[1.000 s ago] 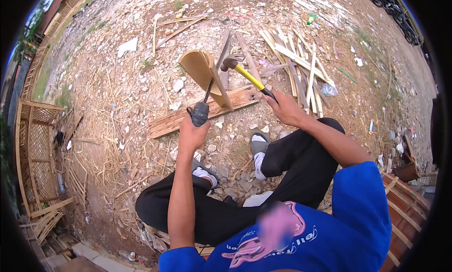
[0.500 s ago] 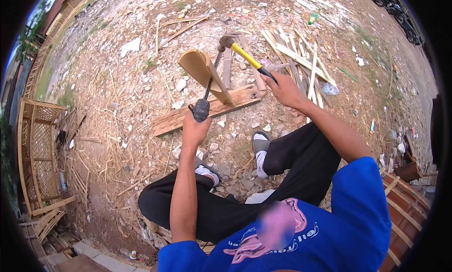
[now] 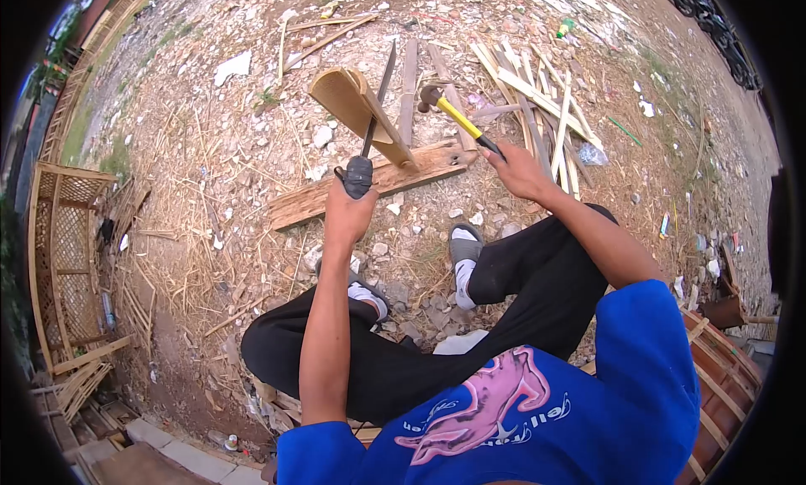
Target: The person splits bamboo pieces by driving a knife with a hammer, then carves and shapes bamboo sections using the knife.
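Note:
My left hand (image 3: 349, 209) is closed around the black-wrapped handle of a machete (image 3: 385, 89). The machete's long dark blade sits in a split length of bamboo (image 3: 342, 107), its far end sticking out beyond the bamboo. The bamboo leans at a tilt, its lower end resting on a weathered wooden plank (image 3: 312, 204) on the ground. Wrapped around the black grip of a claw hammer (image 3: 457, 118) with a yellow handle is my right hand (image 3: 519, 171). The hammer's head is to the right of the blade, apart from it.
A pile of split strips (image 3: 550, 107) lies at the right beyond the plank. Loose boards (image 3: 409, 90) lie behind the bamboo. A lattice frame (image 3: 71, 258) stands at the left. Stones and straw cover the ground around my feet.
The hammer head has come away from the machete blade, moving right and nearer to me. My left hand, the machete and the bamboo stay in nearly the same place.

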Demonstrator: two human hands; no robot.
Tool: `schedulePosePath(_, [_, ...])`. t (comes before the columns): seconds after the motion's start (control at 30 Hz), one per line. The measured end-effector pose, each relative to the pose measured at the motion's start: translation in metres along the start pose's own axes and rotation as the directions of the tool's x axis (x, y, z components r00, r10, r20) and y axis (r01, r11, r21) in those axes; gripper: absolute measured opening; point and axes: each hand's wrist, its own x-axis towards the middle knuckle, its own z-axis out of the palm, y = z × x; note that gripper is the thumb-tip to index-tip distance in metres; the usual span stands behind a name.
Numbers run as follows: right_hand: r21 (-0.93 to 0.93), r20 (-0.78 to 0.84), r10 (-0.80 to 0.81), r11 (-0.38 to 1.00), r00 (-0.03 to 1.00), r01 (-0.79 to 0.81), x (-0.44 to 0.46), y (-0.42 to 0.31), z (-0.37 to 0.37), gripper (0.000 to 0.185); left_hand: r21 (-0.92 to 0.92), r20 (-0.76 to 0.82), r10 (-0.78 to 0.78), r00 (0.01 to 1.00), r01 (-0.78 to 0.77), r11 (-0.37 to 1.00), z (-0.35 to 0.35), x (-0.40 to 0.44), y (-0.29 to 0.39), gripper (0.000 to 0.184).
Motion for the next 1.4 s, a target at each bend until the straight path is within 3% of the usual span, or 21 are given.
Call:
schedulePosePath(0.1, [-0.048, -0.023, 0.035, 0.998, 0.999, -0.036, -0.013, 0.002, -0.005, 0.043, 0.010, 0.001, -0.030, 1.000, 0.030, 1.000, 0.003, -0.002, -0.009, 0.038])
schedulePosePath(0.23, [0.084, -0.179, -0.149, 0.983, 0.973, 0.166, -0.017, -0.023, -0.021, 0.037, 0.043, 0.067, 0.073, 0.995, -0.076, 0.996, 0.011, -0.009, 0.016, 0.038])
schedulePosePath(0.33, [0.059, -0.205, -0.214, 0.971, 0.955, 0.230, -0.020, -0.032, -0.021, 0.034, 0.107, 0.104, 0.096, 0.990, -0.107, 0.988, 0.017, -0.010, 0.025, 0.040])
schedulePosePath(0.47, [0.012, -0.046, -0.067, 0.998, 0.997, 0.068, -0.020, -0.025, -0.020, 0.033, 0.132, 0.100, 0.132, 0.986, -0.144, 0.981, 0.023, -0.006, 0.023, 0.040])
schedulePosePath(0.5, [0.038, -0.098, -0.038, 0.998, 0.995, 0.042, -0.017, -0.026, -0.020, 0.038, 0.138, 0.084, 0.152, 0.985, -0.163, 0.977, 0.026, -0.005, 0.021, 0.040])
schedulePosePath(0.6, [0.063, -0.348, -0.198, 0.970, 0.916, 0.234, -0.011, -0.048, -0.055, 0.046, 0.147, 0.090, 0.112, 0.990, -0.124, 0.981, 0.025, -0.004, 0.021, 0.040])
schedulePosePath(0.67, [0.451, -0.297, -0.097, 0.863, 0.950, 0.229, -0.015, -0.081, -0.093, 0.049, 0.128, 0.104, 0.095, 0.990, -0.109, 0.986, 0.021, -0.004, 0.022, 0.040])
schedulePosePath(0.73, [0.653, -0.352, -0.188, 0.653, 0.917, 0.384, -0.020, -0.098, -0.115, 0.046, 0.075, 0.101, 0.115, 0.988, -0.123, 0.990, 0.020, -0.003, 0.021, 0.041])
schedulePosePath(0.77, [0.666, -0.414, -0.207, 0.595, 0.887, 0.450, -0.022, -0.099, -0.114, 0.044, 0.086, 0.081, 0.127, 0.989, -0.134, 0.987, 0.021, -0.002, 0.016, 0.041])
schedulePosePath(0.87, [0.523, -0.483, -0.162, 0.735, 0.860, 0.432, -0.006, -0.048, -0.039, 0.044, 0.090, 0.091, 0.067, 0.994, -0.075, 0.993, 0.015, -0.004, 0.022, 0.041])
schedulePosePath(0.9, [0.223, -0.355, -0.255, 0.911, 0.899, 0.346, -0.003, -0.017, -0.014, 0.044, 0.083, 0.095, 0.055, 0.994, -0.063, 0.995, 0.014, -0.006, 0.025, 0.041])
schedulePosePath(0.93, [-0.124, -0.203, -0.290, 0.955, 0.935, 0.269, -0.003, 0.005, -0.002, 0.044, 0.077, 0.075, 0.065, 0.995, -0.071, 0.995, 0.015, -0.008, 0.024, 0.041])
schedulePosePath(1.03, [0.032, -0.153, -0.081, 0.996, 0.985, 0.086, -0.023, -0.010, -0.002, 0.043, 0.107, 0.043, 0.057, 0.997, -0.061, 0.992, 0.013, 0.000, 0.009, 0.041])
schedulePosePath(1.13, [0.078, -0.198, -0.111, 0.989, 0.974, 0.128, -0.021, -0.023, -0.016, 0.043, 0.064, 0.030, -0.003, 1.000, 0.001, 0.998, 0.008, -0.007, 0.019, 0.041])
schedulePosePath(1.3, [0.098, -0.242, -0.204, 0.968, 0.949, 0.233, -0.017, -0.046, -0.024, 0.043, 0.060, 0.022, 0.071, 0.997, -0.072, 0.996, 0.013, 0.002, 0.004, 0.034])
schedulePosePath(1.4, [0.034, -0.119, -0.173, 0.983, 0.978, 0.178, -0.005, -0.029, -0.003, 0.046, 0.065, 0.029, 0.054, 0.998, -0.056, 0.996, 0.010, 0.001, 0.004, 0.040])
